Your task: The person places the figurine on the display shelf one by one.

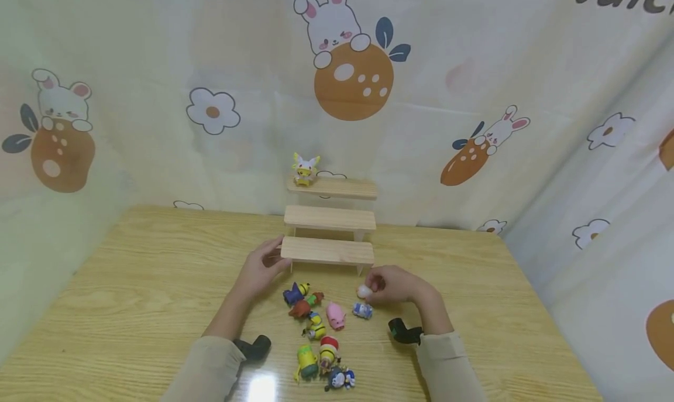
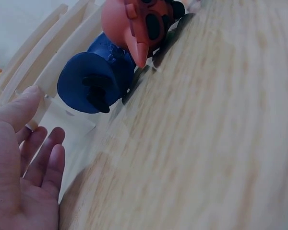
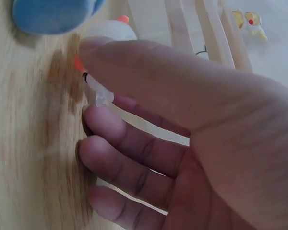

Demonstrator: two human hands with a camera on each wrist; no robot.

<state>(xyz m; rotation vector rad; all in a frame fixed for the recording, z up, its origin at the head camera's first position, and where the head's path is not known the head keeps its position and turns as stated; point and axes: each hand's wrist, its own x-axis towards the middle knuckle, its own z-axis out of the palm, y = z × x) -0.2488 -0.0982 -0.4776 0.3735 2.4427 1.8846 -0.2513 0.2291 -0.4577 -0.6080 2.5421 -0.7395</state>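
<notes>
My left hand [image 1: 259, 271] is at the left end of the lowest step of a wooden tiered display shelf [image 1: 326, 250]. In the left wrist view its thumb [image 2: 25, 106] reaches the step's end, and the other fingers are loosely bent. My right hand [image 1: 398, 285] pinches a small white figurine [image 1: 364, 291] with orange parts, low over the table in front of the shelf's right end. The thumb covers part of that figurine [image 3: 108, 31] in the right wrist view. Beside it lies a blue-and-white figurine [image 1: 362, 311].
A yellow-and-white figurine [image 1: 304, 171] stands on the top step's left end. Before the shelf lie a pink pig [image 1: 335, 316], a dark blue figurine [image 1: 293, 296], a reddish-brown one [image 1: 301, 309] and several yellow ones. Nearest me is a dark grey-and-white figurine [image 1: 339, 379]. Behind hangs a printed curtain [image 1: 253, 156].
</notes>
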